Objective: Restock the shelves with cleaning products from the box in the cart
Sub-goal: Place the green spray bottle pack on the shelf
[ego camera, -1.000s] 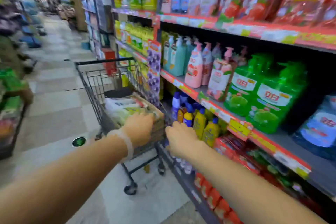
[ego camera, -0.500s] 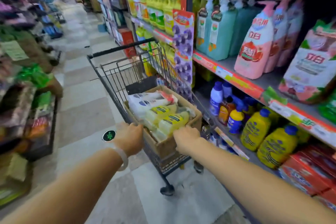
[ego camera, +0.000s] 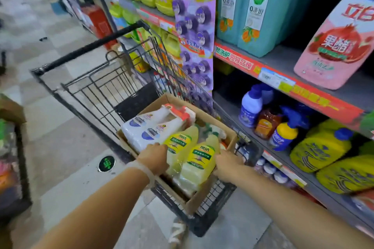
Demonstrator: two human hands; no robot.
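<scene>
A cardboard box (ego camera: 210, 194) sits in the black wire cart (ego camera: 113, 87) beside the shelves. In it lie a white bottle pack (ego camera: 153, 127) with orange caps and a wrapped pair of yellow bottles (ego camera: 192, 155). My left hand (ego camera: 154, 157) grips the left side of the yellow pair, fingers curled down out of sight. On the pair's right side, by the box wall, my right hand (ego camera: 226, 164) holds it. The shelf (ego camera: 283, 81) on the right carries teal jugs (ego camera: 257, 10) and a pink pouch (ego camera: 336, 46). Blue and yellow bottles (ego camera: 321, 147) stand one level lower.
A purple hanging strip of hooks (ego camera: 195, 32) dangles off the shelf front just past the cart. Low displays (ego camera: 12, 157) line the aisle's left side. Tiled floor (ego camera: 60, 137) runs ahead between them. My shoe (ego camera: 178, 232) shows under the cart's near end.
My view has closed in on the cart. Both hands have gone from the box's near rim to the two sides of the yellow bottle pair.
</scene>
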